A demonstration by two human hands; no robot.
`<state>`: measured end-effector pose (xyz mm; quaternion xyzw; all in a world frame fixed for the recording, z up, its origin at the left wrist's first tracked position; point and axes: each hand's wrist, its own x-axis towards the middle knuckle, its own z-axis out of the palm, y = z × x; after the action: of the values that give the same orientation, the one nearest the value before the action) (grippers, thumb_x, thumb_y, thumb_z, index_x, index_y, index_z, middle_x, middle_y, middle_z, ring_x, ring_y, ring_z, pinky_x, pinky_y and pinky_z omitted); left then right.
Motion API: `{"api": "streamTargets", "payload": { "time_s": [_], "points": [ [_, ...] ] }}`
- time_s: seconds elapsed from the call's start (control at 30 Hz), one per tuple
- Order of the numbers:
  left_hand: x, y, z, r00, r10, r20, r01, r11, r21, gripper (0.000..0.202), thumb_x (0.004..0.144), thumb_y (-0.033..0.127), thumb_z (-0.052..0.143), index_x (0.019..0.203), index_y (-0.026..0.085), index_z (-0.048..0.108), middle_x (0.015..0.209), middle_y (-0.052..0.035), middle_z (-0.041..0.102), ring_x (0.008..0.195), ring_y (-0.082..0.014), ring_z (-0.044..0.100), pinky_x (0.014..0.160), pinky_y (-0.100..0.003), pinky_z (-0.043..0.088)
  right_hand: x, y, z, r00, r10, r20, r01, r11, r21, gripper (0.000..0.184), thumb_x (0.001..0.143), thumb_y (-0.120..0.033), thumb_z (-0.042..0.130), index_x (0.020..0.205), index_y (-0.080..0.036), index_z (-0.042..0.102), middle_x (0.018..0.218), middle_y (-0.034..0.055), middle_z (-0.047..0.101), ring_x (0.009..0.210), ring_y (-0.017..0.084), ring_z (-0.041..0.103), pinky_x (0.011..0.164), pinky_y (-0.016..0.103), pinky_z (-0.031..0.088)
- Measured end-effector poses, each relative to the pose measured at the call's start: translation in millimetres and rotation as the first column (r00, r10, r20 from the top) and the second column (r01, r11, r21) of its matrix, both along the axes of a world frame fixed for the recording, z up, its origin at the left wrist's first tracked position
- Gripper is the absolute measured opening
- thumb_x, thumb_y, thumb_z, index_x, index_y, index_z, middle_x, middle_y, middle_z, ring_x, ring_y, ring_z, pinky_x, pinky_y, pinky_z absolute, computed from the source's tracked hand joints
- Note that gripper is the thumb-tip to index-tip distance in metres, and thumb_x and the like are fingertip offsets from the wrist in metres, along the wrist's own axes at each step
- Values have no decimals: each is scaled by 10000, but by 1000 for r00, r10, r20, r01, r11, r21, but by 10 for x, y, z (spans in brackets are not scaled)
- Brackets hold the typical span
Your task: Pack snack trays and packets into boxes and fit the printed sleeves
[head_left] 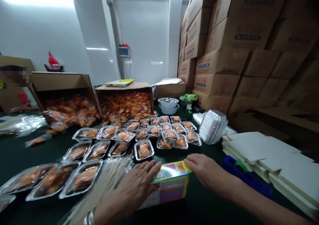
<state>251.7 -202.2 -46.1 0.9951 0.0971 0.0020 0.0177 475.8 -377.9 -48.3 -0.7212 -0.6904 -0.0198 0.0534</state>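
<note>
A small printed carton [171, 183], yellow on top with coloured sides, stands on the dark green table [204, 205] close in front of me. My left hand [134, 187] lies flat against its left side, fingers stretched out. My right hand [205, 170] rests on its top right corner, fingers extended and touching the lid edge. Just beyond the carton lie several foil trays [144, 149] filled with orange packets.
Two open cardboard boxes [126, 102] of orange packets lie tipped at the back. Stacked empty foil trays [211, 127] sit right of centre, flat white carton blanks [264, 155] at right, a blue tool [245, 175] near my right wrist. Tall stacked cartons [224, 36] fill the right. Another person sits at far left.
</note>
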Motion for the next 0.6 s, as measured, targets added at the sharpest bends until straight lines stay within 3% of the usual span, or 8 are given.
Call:
{"api": "streamTargets", "payload": {
  "time_s": [0.1,0.17,0.23,0.33,0.6],
  "points": [
    [1,-32,3,999,37,26,-37,999,6,517,960,257,517,1459,182,405,1432,-157,507,1262,-321,533,1020,-510,462,4,125,133,996,-93,7,93,993,-74,279,811,36,486,964,-110,668,1008,157,695,958,276,648,833,378,474],
    [-3,-66,-23,998,58,31,-59,998,24,515,949,232,511,1452,184,413,1413,-155,526,1245,-326,545,1004,-500,470,-32,236,226,986,-162,-45,156,982,-111,205,804,13,509,858,-116,658,852,125,708,793,244,670,682,305,464],
    [-9,-95,-61,997,69,27,-70,997,43,529,944,208,489,1464,184,393,1426,-158,512,1249,-334,539,1006,-503,460,-60,314,293,967,-214,-137,193,970,-149,203,822,-18,478,853,-142,635,723,53,700,615,173,650,538,229,403],
    [-9,-93,-151,997,73,31,-75,996,58,543,941,190,464,1475,166,368,1449,-179,478,1263,-345,519,1010,-514,443,-95,339,287,919,-288,-269,246,952,-181,275,815,-11,404,941,-173,588,651,-35,683,466,100,589,456,183,331],
    [66,43,-459,984,34,174,-45,997,64,509,958,272,446,1458,203,379,1375,-157,532,1161,-313,558,949,-484,448,-187,179,-12,848,-430,-310,475,876,86,116,795,-83,530,818,-164,611,704,43,647,675,201,605,588,271,338]
  ]
}}
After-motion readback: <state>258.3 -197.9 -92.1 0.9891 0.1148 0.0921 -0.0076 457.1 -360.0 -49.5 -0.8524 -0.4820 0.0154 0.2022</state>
